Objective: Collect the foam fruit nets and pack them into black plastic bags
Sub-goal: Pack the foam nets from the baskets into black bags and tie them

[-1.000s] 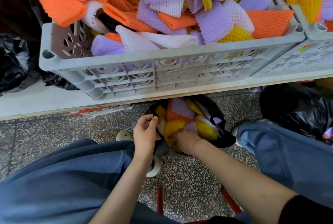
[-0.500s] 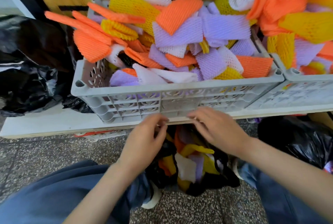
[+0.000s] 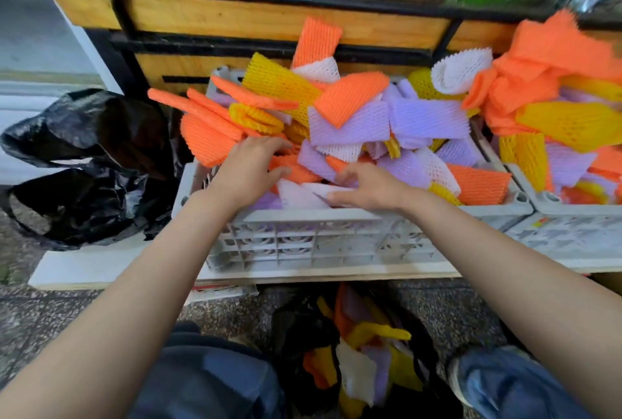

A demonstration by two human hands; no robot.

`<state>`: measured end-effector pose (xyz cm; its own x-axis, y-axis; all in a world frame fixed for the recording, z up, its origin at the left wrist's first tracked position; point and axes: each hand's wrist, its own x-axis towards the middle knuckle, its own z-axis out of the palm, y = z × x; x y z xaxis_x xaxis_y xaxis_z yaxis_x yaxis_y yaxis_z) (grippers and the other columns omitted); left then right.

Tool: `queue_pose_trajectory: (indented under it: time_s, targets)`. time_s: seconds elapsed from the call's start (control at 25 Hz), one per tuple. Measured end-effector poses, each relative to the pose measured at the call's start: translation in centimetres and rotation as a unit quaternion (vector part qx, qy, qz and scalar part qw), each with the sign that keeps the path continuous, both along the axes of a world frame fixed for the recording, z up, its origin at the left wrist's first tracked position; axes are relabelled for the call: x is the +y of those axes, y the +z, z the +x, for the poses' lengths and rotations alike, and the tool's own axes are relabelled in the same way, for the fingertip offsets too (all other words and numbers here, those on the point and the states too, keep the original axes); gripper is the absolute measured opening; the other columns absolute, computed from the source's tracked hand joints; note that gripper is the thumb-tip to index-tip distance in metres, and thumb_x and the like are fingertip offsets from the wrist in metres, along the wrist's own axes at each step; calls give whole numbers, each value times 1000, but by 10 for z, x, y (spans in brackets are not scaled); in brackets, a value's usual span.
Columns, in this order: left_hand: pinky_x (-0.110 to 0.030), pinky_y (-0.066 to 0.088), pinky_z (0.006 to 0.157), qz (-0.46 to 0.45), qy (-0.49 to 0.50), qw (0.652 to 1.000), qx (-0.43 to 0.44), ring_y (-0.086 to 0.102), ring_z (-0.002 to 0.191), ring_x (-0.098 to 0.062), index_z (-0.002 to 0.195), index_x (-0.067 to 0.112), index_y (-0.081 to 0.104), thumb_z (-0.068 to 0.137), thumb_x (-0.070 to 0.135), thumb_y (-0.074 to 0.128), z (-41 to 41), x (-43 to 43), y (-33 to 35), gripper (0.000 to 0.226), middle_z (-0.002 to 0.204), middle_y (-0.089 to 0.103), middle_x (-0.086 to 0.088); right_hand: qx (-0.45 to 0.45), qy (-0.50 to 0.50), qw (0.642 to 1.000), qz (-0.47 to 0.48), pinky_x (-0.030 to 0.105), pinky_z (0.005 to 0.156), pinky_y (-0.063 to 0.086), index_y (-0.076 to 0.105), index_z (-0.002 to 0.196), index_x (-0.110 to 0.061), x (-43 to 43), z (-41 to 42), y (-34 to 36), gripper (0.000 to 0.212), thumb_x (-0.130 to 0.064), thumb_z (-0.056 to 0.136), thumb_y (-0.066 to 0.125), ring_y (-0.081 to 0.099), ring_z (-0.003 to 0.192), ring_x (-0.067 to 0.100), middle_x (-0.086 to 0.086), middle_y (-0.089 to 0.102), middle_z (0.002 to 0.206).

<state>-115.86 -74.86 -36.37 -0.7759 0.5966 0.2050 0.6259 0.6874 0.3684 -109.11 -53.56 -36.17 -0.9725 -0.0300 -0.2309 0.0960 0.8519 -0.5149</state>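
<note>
Bag (image 3: 296,334) first: it sits on the floor just below the front of the crate (image 3: 319,240), between the knees. Its mouth is open and some nets (image 3: 373,334) are already inside. Nobody is holding the mouth. It is floppy, so it could fold shut, and then the next bunch would land on the floor.

Inside the crate, just past its front wall, the right hand (image 3: 367,186) lies over pale nets. Its fingers are spread apart and have not closed on anything. The left hand (image 3: 249,169) is near the crate's left wall, on top of orange nets. Its fingers are stretched out too and hold nothing yet.

Most of the nets are in the crate, piled higher than its rim. They look light and bumpy, so I think they catch on each other. A pull from low in the pile could drag extra ones along. Some orange ones already stick out over the left wall, and these could slide off. A handful that is too big could also drop bits on the way down to the bag.

Left of the crate lie more black bags (image 3: 84,166), not in use. Right of the crate a second crate (image 3: 572,233) is heaped as well, and a bump could spill it.
</note>
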Motion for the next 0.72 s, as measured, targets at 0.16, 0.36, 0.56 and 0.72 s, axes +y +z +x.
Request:
queue_pose_trajectory:
  time_s: [0.16, 0.36, 0.56, 0.72]
  targets:
    - [-36, 41, 95, -37, -6, 996, -83, 51, 118, -25, 127, 20, 58, 80, 41, 71, 2, -4, 4, 53, 129, 58, -2, -17, -1, 999, 33, 25, 80, 41, 68, 108, -9, 10, -2, 5, 32, -25, 81, 73, 60, 103, 20, 5, 66, 110]
    - [-32, 32, 61, -11, 68, 998, 6, 59, 91, -28, 99, 14, 61, 91, 35, 58, 13, 1, 13, 22, 93, 65, -5, 60, -27, 995, 70, 28, 78, 43, 69, 101, -10, 23, 11, 35, 20, -21, 86, 63, 59, 95, 18, 5, 67, 101]
    - [-20, 30, 49, 299, 146, 943, 24, 48, 54, -1, 89, 15, 52, 94, 22, 56, 49, 6, 30, 9, 62, 47, 11, 179, -174, 967, 42, 41, 83, 49, 65, 101, -10, 34, 35, 76, 19, -22, 87, 60, 63, 95, 28, 12, 69, 96]
    - [-7, 39, 56, 506, 215, 831, -83, 52, 62, 12, 97, 11, 44, 94, 10, 54, 83, 21, 38, 11, 79, 52, 7, 216, -178, 959, -41, 48, 84, 51, 61, 105, -12, 4, 51, 88, 20, -22, 88, 60, 66, 92, 28, 13, 71, 96]
